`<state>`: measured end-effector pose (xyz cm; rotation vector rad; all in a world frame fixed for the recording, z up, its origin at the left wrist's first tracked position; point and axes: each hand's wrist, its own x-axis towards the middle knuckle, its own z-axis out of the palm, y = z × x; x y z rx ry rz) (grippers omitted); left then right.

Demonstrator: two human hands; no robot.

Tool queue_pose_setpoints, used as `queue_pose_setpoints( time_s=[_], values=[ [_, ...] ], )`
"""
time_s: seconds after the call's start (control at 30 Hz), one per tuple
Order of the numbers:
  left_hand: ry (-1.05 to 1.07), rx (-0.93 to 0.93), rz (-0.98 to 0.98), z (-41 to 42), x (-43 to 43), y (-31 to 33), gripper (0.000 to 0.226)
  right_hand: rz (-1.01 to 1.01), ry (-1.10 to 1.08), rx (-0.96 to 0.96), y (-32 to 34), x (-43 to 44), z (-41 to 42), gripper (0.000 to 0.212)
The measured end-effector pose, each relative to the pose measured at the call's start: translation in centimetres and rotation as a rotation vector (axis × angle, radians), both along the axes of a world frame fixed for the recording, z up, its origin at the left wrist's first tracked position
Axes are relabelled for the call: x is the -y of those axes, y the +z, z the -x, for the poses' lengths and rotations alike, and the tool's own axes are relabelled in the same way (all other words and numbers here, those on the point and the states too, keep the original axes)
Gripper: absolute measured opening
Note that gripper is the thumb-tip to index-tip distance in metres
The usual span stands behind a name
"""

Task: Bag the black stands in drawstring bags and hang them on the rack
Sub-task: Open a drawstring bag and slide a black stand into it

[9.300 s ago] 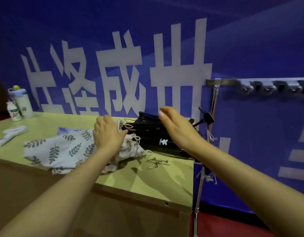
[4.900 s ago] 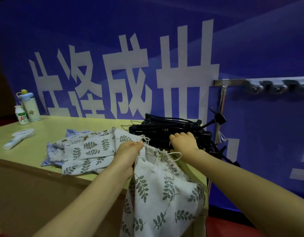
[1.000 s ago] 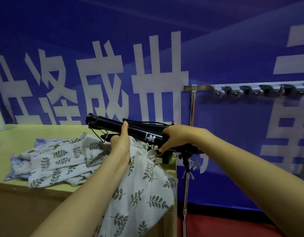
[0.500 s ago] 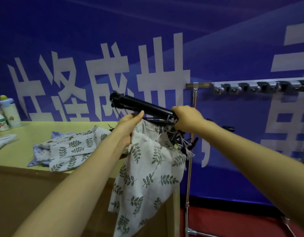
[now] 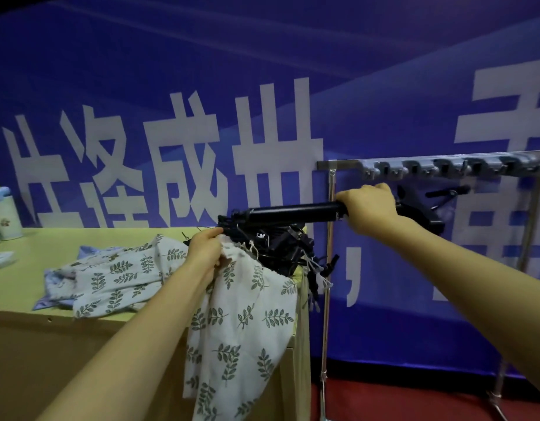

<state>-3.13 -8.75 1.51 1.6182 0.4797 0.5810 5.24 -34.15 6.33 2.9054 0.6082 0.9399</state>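
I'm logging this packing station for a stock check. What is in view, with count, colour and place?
slim black folded stand: one, black, held level above the table's right end
heap of black stands: count unclear, black, table's right end
leaf-print drawstring cloth bag: one, white with grey-green leaves, hanging from the left hand
pile of leaf-print bags: count unclear, same print, mid-table
yellow-green table: one, left
silver metal rack with grey hooks: one, right
white bottles: at least two, table's far left
blue banner: one, white characters, behind
left hand: fingers pinch the bag's mouth
right hand: fingers grip the stand
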Motion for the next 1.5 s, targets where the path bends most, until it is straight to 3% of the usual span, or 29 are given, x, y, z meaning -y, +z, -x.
queue_pose_setpoints(
  time_s=[0.23,0.53,0.7,0.9,1.23,1.33,1.4,1.5],
  values=[
    [0.009,-0.031,-0.495,0.7,-0.8,-0.2,0.051,0.108,0.032,0.125,0.2,-2.5,1.2,0.025],
    [-0.136,-0.041,-0.754,3.2,-0.5,1.2,0.041,0.222,-0.043,-0.013,0.8,-3.8,3.4,0.017],
    [-0.360,-0.034,-0.766,3.1,3.3,2.9,0.047,0.268,0.031,0.042,0.9,-4.9,5.5,0.020],
    [-0.456,0.026,-0.809,1.9,5.8,4.3,0.058,0.290,0.047,0.158,1.8,-2.8,6.5,0.021],
    [-0.522,0.026,-0.690,1.7,7.7,5.9,0.062,0.127,-0.113,0.302,6.5,3.3,6.0,0.028],
    [-0.562,0.118,-0.765,1.4,11.5,7.0,0.056,0.190,-0.111,0.339,7.3,3.6,6.7,0.024],
    [-0.560,0.169,-0.794,0.7,14.3,7.4,0.038,0.237,-0.106,0.368,7.8,3.6,6.9,0.023],
    [-0.475,0.251,-0.704,-0.6,17.2,7.4,0.018,0.208,-0.023,0.430,7.4,2.6,6.4,0.025]
  ],
)
